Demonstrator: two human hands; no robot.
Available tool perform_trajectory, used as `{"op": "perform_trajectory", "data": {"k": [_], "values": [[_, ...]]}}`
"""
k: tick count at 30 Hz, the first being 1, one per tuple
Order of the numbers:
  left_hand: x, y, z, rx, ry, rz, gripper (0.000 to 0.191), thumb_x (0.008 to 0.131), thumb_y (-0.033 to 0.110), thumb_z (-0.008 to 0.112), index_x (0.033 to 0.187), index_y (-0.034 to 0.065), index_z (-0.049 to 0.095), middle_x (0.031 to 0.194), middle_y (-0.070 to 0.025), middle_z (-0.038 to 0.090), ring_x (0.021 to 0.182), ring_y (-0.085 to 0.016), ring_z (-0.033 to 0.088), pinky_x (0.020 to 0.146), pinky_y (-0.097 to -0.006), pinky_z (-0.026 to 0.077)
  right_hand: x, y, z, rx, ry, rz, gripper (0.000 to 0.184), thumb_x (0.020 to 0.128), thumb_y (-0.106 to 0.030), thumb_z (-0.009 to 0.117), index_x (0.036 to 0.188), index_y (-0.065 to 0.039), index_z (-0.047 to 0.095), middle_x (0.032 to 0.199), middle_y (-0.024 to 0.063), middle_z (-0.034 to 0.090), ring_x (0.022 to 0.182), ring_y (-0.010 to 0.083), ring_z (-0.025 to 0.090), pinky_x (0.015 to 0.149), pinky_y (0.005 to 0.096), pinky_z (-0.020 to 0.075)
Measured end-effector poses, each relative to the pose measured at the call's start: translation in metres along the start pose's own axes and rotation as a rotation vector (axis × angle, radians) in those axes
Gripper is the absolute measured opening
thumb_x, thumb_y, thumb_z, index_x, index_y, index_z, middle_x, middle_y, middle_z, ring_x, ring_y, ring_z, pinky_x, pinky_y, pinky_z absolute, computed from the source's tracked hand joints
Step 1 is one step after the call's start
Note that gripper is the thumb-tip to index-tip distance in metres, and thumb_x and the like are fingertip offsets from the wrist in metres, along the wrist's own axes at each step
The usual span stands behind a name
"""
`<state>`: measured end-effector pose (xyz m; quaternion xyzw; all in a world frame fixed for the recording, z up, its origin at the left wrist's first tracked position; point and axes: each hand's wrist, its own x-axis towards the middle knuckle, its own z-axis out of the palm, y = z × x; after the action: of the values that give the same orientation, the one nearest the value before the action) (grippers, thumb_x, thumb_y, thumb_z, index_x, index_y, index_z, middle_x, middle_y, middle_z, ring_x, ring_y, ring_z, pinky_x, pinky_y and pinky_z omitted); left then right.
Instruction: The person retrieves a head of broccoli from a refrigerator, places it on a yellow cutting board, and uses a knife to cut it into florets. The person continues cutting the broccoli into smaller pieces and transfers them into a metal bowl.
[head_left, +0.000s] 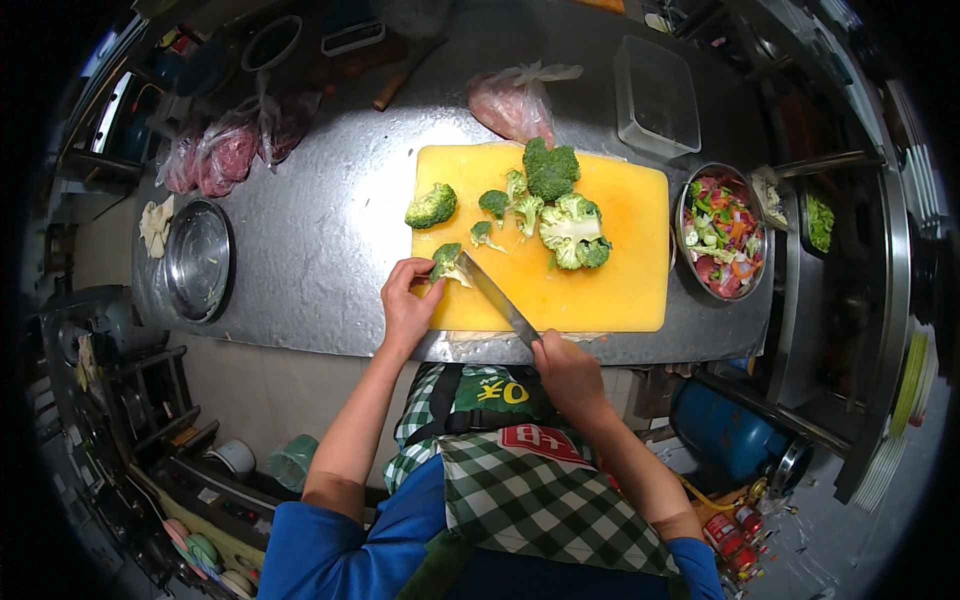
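My left hand (410, 300) holds a broccoli floret (447, 262) at the left edge of a yellow cutting board (630, 292). In my right hand (570, 375) is the handle of a kitchen knife (499, 296). Its blade slants up and left, with the tip against the floret's stem side. Farther up the board lie several smaller florets (495, 204), a larger broccoli piece (433, 207) near the left edge, a dark green crown (551, 171) and a cut half (570, 229) showing its pale stem.
A bowl of cut meat and vegetables (724, 232) stands right of the board. Beyond are a clear plastic container (658, 97) and bagged meat (511, 101). More bagged meat (229, 150), a metal bowl (198, 259) and a cloth (156, 225) lie left. A blue gas cylinder (724, 431) is below right.
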<state>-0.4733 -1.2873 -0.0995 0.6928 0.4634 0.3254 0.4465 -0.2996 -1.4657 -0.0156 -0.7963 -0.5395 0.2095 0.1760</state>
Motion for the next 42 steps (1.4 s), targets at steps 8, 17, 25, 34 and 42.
{"op": "perform_trajectory", "data": {"k": [8,17,25,34,42], "values": [[0.014,0.022,0.009,0.120,-0.023,-0.051,0.021,0.071,0.003,0.073,0.089,-0.0030,0.065,0.085,-0.0073,0.060,0.064,-0.012,0.056,0.060,-0.0246,0.048,0.006,-0.004,0.015,-0.082,0.051,-0.003,0.019,0.090,-0.019,0.057,0.078,-0.008,0.048,0.063,0.0141,0.056,0.059,0.0344,0.059,0.050,0.0439,0.0459],[0.008,0.007,-0.002,0.078,-0.067,-0.044,0.020,0.071,0.001,0.070,0.089,-0.0037,0.063,0.088,-0.0113,0.063,0.072,-0.018,0.062,0.067,-0.0278,0.051,0.025,0.020,0.023,0.244,0.030,0.096,0.021,0.091,-0.020,0.056,0.080,-0.003,0.048,0.063,0.0197,0.057,0.060,0.0395,0.059,0.051,0.0461,0.0452],[0.003,-0.009,0.003,-0.121,-0.114,-0.036,0.018,0.076,-0.004,0.069,0.093,-0.0040,0.064,0.102,-0.0120,0.063,0.091,-0.018,0.063,0.079,-0.0273,0.053,0.005,0.016,-0.002,0.071,-0.031,0.073,0.024,0.094,-0.025,0.051,0.081,-0.005,0.049,0.068,0.0205,0.060,0.065,0.0401,0.061,0.055,0.0487,0.0472],[0.008,0.005,0.006,-0.063,-0.115,-0.046,0.016,0.076,-0.004,0.070,0.090,-0.0043,0.064,0.097,-0.0098,0.061,0.084,-0.015,0.062,0.075,-0.0254,0.053,0.007,0.007,0.000,-0.051,-0.183,0.119,0.026,0.097,-0.029,0.044,0.086,-0.006,0.049,0.070,0.0178,0.061,0.067,0.0394,0.062,0.058,0.0493,0.0484],[0.006,0.001,0.004,-0.072,-0.158,-0.084,0.015,0.075,-0.005,0.070,0.089,-0.0042,0.063,0.098,-0.0093,0.061,0.086,-0.015,0.062,0.077,-0.0253,0.053,0.021,0.007,0.030,0.088,0.008,0.068,0.022,0.092,-0.020,0.056,0.082,-0.002,0.048,0.066,0.0206,0.058,0.063,0.0408,0.059,0.052,0.0456,0.0443]]}}
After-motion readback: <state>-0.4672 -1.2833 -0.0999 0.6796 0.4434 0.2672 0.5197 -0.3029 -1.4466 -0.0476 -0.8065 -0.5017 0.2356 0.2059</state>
